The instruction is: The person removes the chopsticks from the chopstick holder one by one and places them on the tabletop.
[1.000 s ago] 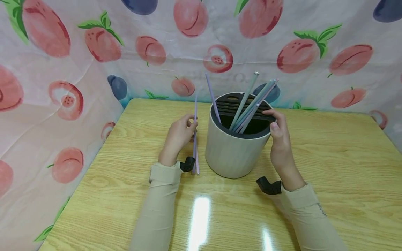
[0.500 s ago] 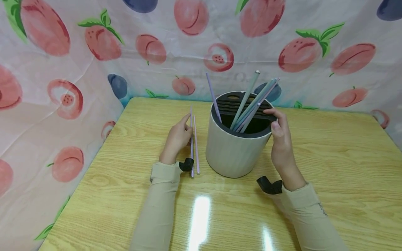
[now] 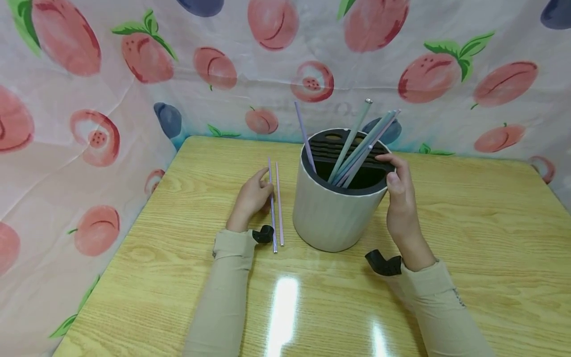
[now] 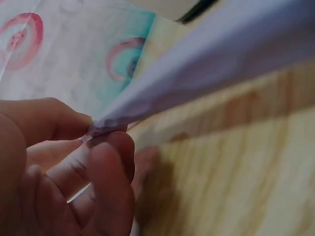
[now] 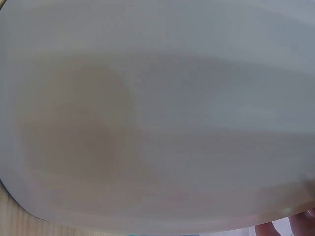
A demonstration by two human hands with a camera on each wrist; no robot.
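Observation:
My left hand (image 3: 251, 196) pinches a thin purple stick (image 3: 274, 228) between thumb and fingers. Seen from the left wrist, the stick (image 4: 197, 73) runs from the fingertips toward the upper right and has a faceted surface. A second, pinker stick (image 3: 280, 208) lies just right of it on the table. My right hand (image 3: 401, 213) grips the rim of a white round pen holder (image 3: 332, 220), fingers over the black slotted top and thumb at the edge. Several green and purple sticks (image 3: 354, 136) lean inside. The holder's wall (image 5: 157, 98) fills the right wrist view.
The wooden table (image 3: 156, 277) meets a peach-printed cloth (image 3: 214, 114) at the back and left. A black wrist mount (image 3: 263, 234) sits on the left cuff, and another black mount (image 3: 383, 263) on the right. Light reflects off the table in front of the holder.
My left hand has shifted slightly left, and its stick has come down and apart from the pinker one, which it overlapped earlier. The right hand keeps its grip on the holder.

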